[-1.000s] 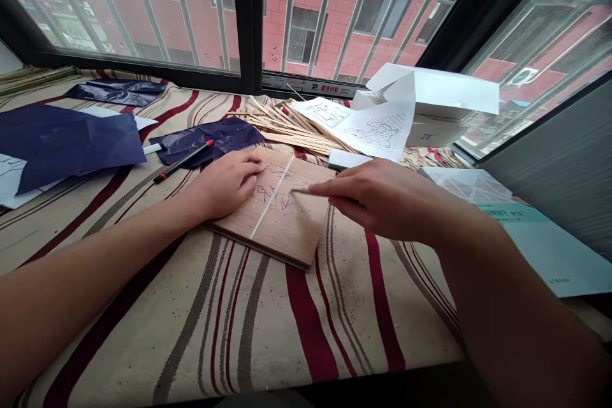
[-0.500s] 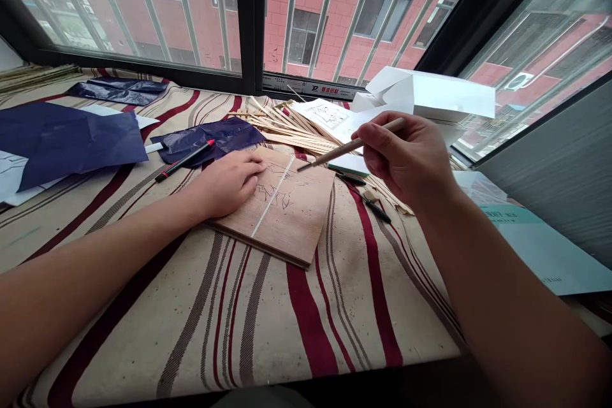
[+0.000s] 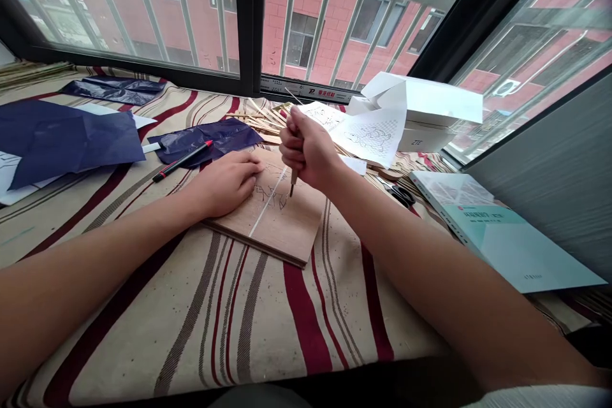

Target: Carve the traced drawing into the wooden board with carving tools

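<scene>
A square wooden board (image 3: 282, 237) lies tilted on the striped cloth, with dark lines drawn on it and a pale strip running across. My left hand (image 3: 228, 183) rests flat over the board's left side, fingers stretched out. In a fist, my right hand (image 3: 306, 148) grips a carving tool (image 3: 293, 180) with a slim wooden handle and a dark metal tip. The tool stands nearly upright, tip down, just right of the drawn lines. Whether the tip touches the wood, I cannot tell. Part of the board's far right is hidden behind my right hand.
Dark blue carbon paper (image 3: 205, 140) and a black-and-red marker (image 3: 182, 162) lie left of the board. Behind are thin wood strips (image 3: 261, 116), a drawing sheet (image 3: 375, 138) and a white box (image 3: 444, 99). Scissors (image 3: 403, 196) and a book (image 3: 507, 229) lie at right.
My right hand has moved left over the board and turned the carving tool from slanting to nearly upright, tip down. My left hand has stayed on the board.
</scene>
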Available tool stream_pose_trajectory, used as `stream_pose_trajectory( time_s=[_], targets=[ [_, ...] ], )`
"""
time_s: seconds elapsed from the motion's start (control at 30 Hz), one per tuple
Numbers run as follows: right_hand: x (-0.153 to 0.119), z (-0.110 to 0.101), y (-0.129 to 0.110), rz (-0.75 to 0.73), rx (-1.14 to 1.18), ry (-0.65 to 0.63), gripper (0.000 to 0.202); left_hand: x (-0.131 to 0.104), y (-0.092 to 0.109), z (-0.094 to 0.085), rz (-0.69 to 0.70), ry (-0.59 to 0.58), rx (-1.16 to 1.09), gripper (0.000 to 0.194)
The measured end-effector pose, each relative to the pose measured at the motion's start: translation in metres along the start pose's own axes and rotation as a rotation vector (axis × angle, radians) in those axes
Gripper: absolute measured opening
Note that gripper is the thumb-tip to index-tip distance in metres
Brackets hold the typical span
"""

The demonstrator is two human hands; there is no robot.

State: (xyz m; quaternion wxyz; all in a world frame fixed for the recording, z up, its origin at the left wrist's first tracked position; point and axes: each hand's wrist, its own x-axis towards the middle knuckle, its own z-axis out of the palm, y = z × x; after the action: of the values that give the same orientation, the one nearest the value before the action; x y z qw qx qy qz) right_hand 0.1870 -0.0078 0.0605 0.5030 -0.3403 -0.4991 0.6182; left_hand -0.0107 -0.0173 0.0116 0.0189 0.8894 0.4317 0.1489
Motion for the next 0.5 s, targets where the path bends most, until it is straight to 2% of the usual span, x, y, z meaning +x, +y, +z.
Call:
stream_pose_trajectory(
  time_s=[0.17, 0.27, 0.5],
  targets=[
    [0.004, 0.018, 0.009, 0.029, 0.054, 0.014, 0.051, 0.000, 0.001, -0.001, 0.016, 0.006, -0.001, 0.057],
    [0.002, 0.017, 0.008, -0.007, 0.037, 0.039, 0.054, 0.000, 0.001, -0.001, -0.002, 0.001, -0.002, 0.057],
    [0.002, 0.015, 0.007, 0.007, 0.027, -0.005, 0.054, 0.000, 0.002, -0.002, -0.008, -0.009, 0.010, 0.057]
  ],
)
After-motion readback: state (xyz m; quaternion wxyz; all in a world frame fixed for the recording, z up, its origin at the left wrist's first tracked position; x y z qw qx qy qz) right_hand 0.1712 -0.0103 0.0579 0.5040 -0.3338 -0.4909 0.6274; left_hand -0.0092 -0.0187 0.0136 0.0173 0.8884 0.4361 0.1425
